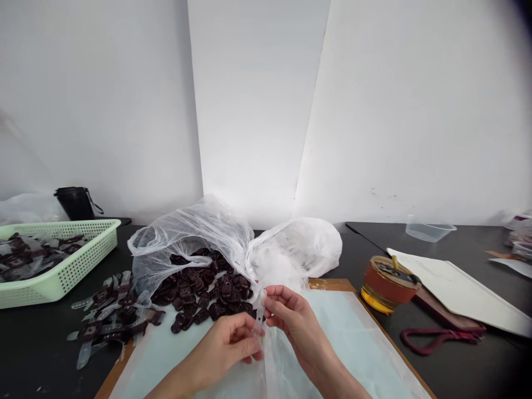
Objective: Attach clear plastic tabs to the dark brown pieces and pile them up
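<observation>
Over the pale blue sheet [341, 327], both hands are at a small clear plastic strap [260, 317] with holes along it. My right hand [293, 321] pinches the strap's upper end between thumb and fingers. Lower down, my left hand [235, 343] has its fingers curled in at the strap's other end; its fingertips are partly hidden. Behind the left hand lies a heap of glossy dark brown plastic pieces [199, 288], spilling from a clear plastic bag [166, 227]. A white plastic bag [316, 244] with clear pieces opens behind the right hand.
Brown pieces with clear straps [112, 316] lie in a pile at left, beside a green basket [78, 263] of similar ones. A black cup [75, 204] stands behind. To the right are a tape-wrapped round container [388, 284], red-handled scissors [432, 338], a white board [453, 282] and a clear tub [430, 230].
</observation>
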Tool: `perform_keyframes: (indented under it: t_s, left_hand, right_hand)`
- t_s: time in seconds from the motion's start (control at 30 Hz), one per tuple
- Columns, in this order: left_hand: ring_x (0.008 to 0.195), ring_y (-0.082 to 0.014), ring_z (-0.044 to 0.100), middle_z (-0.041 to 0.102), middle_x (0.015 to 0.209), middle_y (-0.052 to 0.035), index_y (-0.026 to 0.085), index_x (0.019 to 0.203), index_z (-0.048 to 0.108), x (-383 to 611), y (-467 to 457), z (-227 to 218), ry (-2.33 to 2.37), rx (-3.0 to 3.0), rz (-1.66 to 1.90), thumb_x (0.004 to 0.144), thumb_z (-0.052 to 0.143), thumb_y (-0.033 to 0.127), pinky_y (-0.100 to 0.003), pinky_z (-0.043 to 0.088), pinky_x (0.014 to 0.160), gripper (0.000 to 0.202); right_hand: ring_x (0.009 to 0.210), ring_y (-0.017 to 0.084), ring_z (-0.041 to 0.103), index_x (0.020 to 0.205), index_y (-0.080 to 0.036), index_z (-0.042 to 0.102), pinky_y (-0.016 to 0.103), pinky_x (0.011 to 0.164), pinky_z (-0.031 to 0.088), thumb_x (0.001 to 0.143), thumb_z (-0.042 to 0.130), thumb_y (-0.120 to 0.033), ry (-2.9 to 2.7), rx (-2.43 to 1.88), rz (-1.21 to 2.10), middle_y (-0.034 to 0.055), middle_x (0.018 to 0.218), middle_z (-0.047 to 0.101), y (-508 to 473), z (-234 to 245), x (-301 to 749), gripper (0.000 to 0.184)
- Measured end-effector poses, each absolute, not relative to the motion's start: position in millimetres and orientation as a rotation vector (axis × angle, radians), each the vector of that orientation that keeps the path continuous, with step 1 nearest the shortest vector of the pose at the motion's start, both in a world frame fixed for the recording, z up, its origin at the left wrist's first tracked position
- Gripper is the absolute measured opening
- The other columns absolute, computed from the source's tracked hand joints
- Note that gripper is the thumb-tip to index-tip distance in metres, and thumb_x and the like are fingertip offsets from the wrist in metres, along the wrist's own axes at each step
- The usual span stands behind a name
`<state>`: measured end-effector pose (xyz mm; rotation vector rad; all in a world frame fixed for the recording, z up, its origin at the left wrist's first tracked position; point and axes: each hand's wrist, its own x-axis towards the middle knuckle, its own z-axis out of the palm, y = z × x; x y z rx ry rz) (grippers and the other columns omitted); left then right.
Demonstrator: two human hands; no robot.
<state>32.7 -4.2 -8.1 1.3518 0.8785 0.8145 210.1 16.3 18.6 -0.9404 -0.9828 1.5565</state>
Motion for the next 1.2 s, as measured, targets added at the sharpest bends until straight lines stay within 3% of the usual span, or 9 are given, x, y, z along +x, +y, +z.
perform_keyframes:
  t_s: [0.13, 0.43, 0.5, 0.6, 0.73, 0.87, 0.97, 1.07, 1.2]
  left_hand:
    - [0.063, -0.0162, 0.06, 0.07, 0.066, -0.0032, 0.014, 0.082, 0.071, 31.9, -5.9, -8.8, 0.892, 1.388, 0.772, 0.083, 0.065, 0.031, -0.029, 0.046, 0.065, 0.018]
    - [0.065, -0.0175, 0.061, 0.073, 0.072, -0.0037, 0.016, 0.09, 0.074, 25.3, -4.7, -1.4, 0.977, 1.444, 0.682, 0.082, 0.063, 0.032, -0.028, 0.046, 0.064, 0.021]
    - [0.069, -0.0193, 0.062, 0.073, 0.077, -0.0036, 0.018, 0.094, 0.073, 13.8, 2.3, 3.2, 1.116, 1.549, 0.769, 0.082, 0.063, 0.035, -0.027, 0.044, 0.063, 0.023]
    - [0.076, -0.0217, 0.063, 0.072, 0.082, -0.0035, 0.021, 0.091, 0.071, -8.9, 13.6, 8.4, 1.476, 1.783, 0.942, 0.084, 0.059, 0.033, -0.028, 0.043, 0.066, 0.019]
    - [0.071, -0.0223, 0.062, 0.066, 0.082, -0.0019, 0.024, 0.084, 0.069, -30.4, 20.1, 7.2, 1.757, 1.987, 0.838, 0.077, 0.06, 0.024, -0.03, 0.04, 0.066, 0.011]
    - [0.077, -0.0243, 0.062, 0.067, 0.084, -0.0019, 0.025, 0.082, 0.068, -30.5, 19.3, 0.4, 1.751, 1.986, 0.813, 0.072, 0.062, 0.019, -0.031, 0.038, 0.068, 0.013]
    - [0.074, -0.0239, 0.062, 0.066, 0.074, -0.0002, 0.024, 0.077, 0.063, -24.4, 19.7, -2.6, 1.728, 1.957, 0.82, 0.071, 0.063, 0.018, -0.03, 0.038, 0.066, 0.009]
    - [0.067, -0.02, 0.061, 0.063, 0.068, 0.0026, 0.023, 0.076, 0.058, -18.8, 21.6, -3.0, 1.638, 1.874, 0.871, 0.074, 0.064, 0.023, -0.028, 0.04, 0.062, 0.006]
    - [0.057, -0.0156, 0.058, 0.057, 0.063, 0.0053, 0.02, 0.087, 0.061, -11.5, 23.5, -2.3, 1.315, 1.479, 1.02, 0.075, 0.068, 0.035, -0.026, 0.043, 0.054, 0.02]
  right_hand:
    - [0.063, 0.01, 0.056, 0.09, -0.016, 0.07, 0.021, 0.061, 0.047, 0.068, 0.082, -0.029, -0.964, -0.892, 1.643, -0.0013, 0.072, 0.063, 15.1, 17.4, 210.3, 0.029]
    - [0.061, 0.011, 0.051, 0.071, -0.016, 0.067, 0.023, 0.061, 0.041, 0.073, 0.074, -0.027, -1.11, -0.909, 1.623, -0.0009, 0.069, 0.062, 15.2, 20.3, 211.9, 0.013]
    - [0.069, 0.014, 0.054, 0.068, -0.018, 0.065, 0.025, 0.067, 0.042, 0.073, 0.072, -0.028, -1.142, -0.933, 1.534, 0.001, 0.081, 0.067, 15.6, 23.1, 214.5, 0.014]
    - [0.099, 0.022, 0.058, 0.067, -0.02, 0.059, 0.032, 0.086, 0.04, 0.076, 0.067, -0.027, -1.182, -0.999, 1.4, 0.003, 0.102, 0.071, 15.6, 28.1, 220.7, 0.014]
    - [0.114, 0.025, 0.056, 0.072, -0.023, 0.053, 0.038, 0.099, 0.034, 0.084, 0.062, -0.031, -1.201, -1.021, 1.343, 0.001, 0.103, 0.074, 14.1, 31.8, 224.6, 0.017]
    - [0.102, 0.024, 0.062, 0.074, -0.022, 0.055, 0.036, 0.091, 0.039, 0.083, 0.063, -0.033, -1.24, -0.987, 1.301, 0.0013, 0.091, 0.074, 14.6, 28.1, 220.4, 0.016]
    - [0.085, 0.021, 0.062, 0.073, -0.021, 0.057, 0.032, 0.079, 0.043, 0.08, 0.066, -0.034, -1.259, -0.934, 1.304, 0.0011, 0.08, 0.07, 16.6, 24.4, 216.9, 0.018]
    - [0.069, 0.017, 0.057, 0.07, -0.02, 0.06, 0.029, 0.069, 0.043, 0.078, 0.07, -0.037, -1.273, -0.944, 1.309, 0.0, 0.069, 0.067, 18.1, 22.6, 215.2, 0.022]
    - [0.059, 0.013, 0.053, 0.069, -0.018, 0.064, 0.026, 0.061, 0.042, 0.074, 0.076, -0.038, -1.274, -0.96, 1.337, -0.0022, 0.058, 0.062, 19.0, 18.5, 211.8, 0.024]
